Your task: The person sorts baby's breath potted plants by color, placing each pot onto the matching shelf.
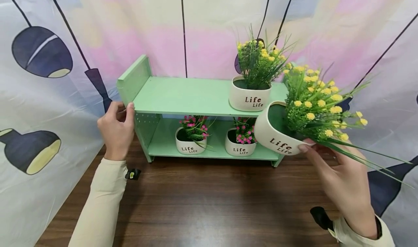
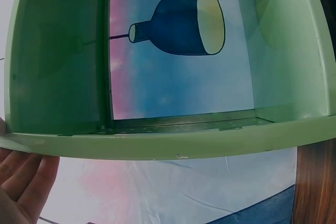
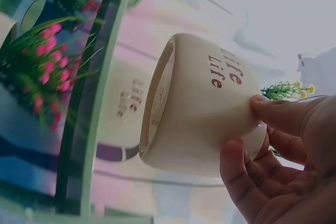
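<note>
My left hand (image 1: 115, 132) grips the left side panel of a green two-tier shelf (image 1: 183, 94), thumb in front and fingers around the outer side. In the left wrist view the fingers (image 2: 39, 184) lie against the panel's edge. My right hand (image 1: 347, 179) holds a white "Life" flowerpot (image 1: 266, 130) with yellow artificial flowers, pinching its rim side between thumb and fingers. This pot is tilted, its flowers leaning right, in front of the shelf's right end. The right wrist view shows its underside facing the shelf. Another yellow-flowered pot (image 1: 249, 98) stands on the top tier at the right.
On the lower tier stand two white pots with pink flowers, one near the middle (image 1: 191, 147) and one farther right (image 1: 240, 149). The shelf rests on a dark wooden table (image 1: 202, 199). A curtain printed with lamps (image 1: 209, 29) hangs close behind and at both sides.
</note>
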Demonstrator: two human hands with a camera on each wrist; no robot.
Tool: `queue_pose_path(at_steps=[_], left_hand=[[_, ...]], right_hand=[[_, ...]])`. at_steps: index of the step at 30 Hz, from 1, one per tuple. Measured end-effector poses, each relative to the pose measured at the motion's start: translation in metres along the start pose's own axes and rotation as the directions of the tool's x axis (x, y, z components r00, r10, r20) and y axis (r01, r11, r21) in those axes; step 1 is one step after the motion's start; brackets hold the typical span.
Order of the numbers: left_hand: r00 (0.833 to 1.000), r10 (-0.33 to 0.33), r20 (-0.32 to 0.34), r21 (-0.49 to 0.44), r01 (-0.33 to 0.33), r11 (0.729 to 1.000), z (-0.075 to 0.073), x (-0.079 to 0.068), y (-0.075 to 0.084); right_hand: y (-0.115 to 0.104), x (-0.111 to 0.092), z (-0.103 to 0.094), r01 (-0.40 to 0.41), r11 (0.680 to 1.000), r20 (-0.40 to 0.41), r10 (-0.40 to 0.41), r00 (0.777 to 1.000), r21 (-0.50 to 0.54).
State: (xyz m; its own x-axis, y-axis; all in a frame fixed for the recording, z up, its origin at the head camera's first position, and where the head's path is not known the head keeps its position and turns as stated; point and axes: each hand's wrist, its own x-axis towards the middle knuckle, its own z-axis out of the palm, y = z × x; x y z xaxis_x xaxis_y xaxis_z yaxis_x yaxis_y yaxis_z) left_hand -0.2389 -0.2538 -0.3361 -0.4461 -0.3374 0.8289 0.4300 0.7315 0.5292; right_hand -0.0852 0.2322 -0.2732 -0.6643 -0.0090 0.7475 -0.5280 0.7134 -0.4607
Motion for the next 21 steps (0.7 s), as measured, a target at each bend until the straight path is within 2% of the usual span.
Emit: queue_pose_path(at_steps=[5, 10, 21], left_hand=[[1.000, -0.012, 0.000, -0.011, 0.012, 1.000, 0.001, 0.000, 0.001], [1.000, -0.016, 0.002, -0.017, 0.016, 1.000, 0.000, 0.000, 0.000], [1.000, -0.015, -0.009, -0.007, 0.015, 1.000, 0.002, -0.001, -0.002]], right_hand=[[-0.011, 0.012, 0.010, 0.009, 0.999, 0.038, -0.011, 0.999, 0.052], [-0.021, 0.029, 0.024, 0.066, 0.991, 0.078, -0.076, 0.994, 0.115], [-0.038, 0.057, 0.055, 0.168, 0.967, 0.171, -0.202, 0.964, 0.193]])
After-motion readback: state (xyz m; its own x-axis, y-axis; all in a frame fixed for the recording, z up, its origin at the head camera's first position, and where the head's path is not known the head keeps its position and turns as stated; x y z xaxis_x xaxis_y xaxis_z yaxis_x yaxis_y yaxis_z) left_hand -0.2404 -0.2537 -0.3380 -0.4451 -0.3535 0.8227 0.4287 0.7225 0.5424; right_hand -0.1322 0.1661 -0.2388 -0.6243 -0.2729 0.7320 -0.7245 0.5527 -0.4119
